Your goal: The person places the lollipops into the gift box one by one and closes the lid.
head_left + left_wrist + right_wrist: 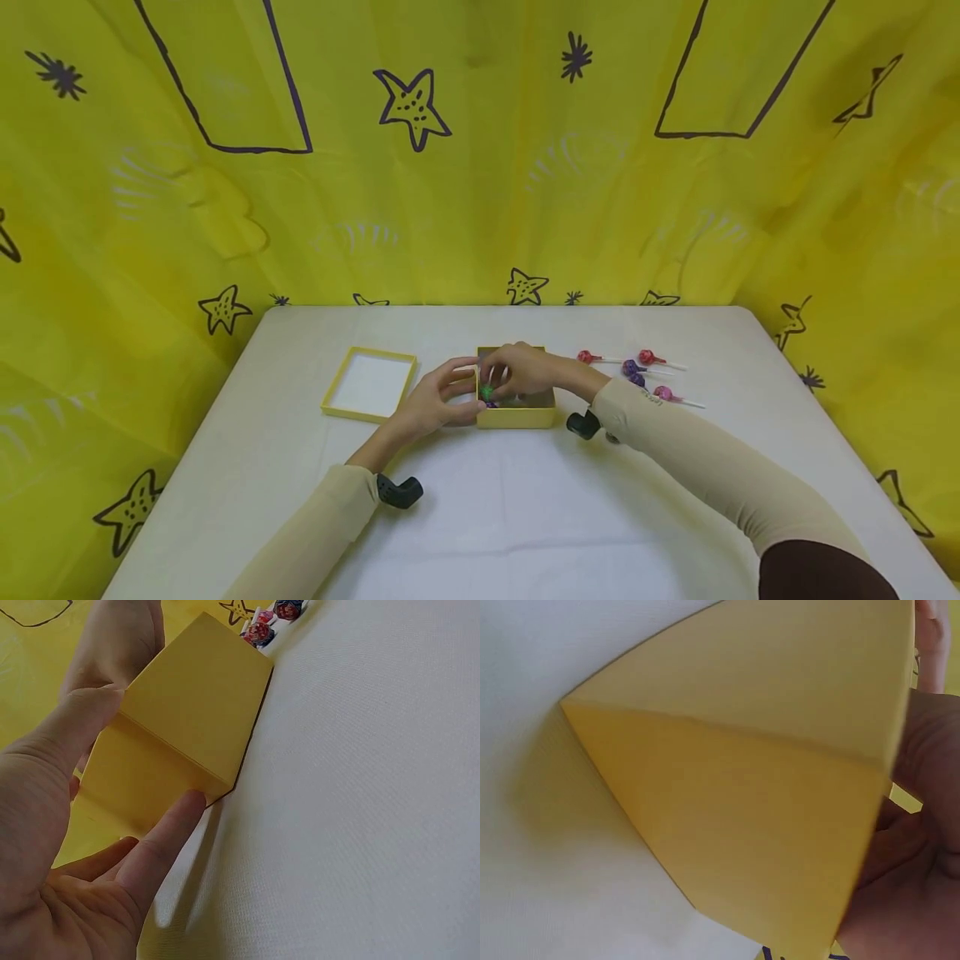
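A yellow box [516, 417] stands uncovered on the table. My left hand [441, 398] is at its left side; in the left wrist view the thumb touches the top corner and a straight finger presses the side wall. Reaching down into the box from the right, my right hand [519, 369] pinches a green-wrapped lollipop [487, 392], whose stick is hidden. A dark purple wrapped lollipop [491, 405] shows just below it, inside the front left corner. In the right wrist view the box wall [735, 802] hides the fingertips.
Left of the box lies its lid [369, 383], white inside face up. To the right are several lollipops: red ones [647, 357], purple ones [630, 367] and a pink one [663, 392]. A yellow patterned curtain [480, 192] surrounds the white-covered table [480, 517].
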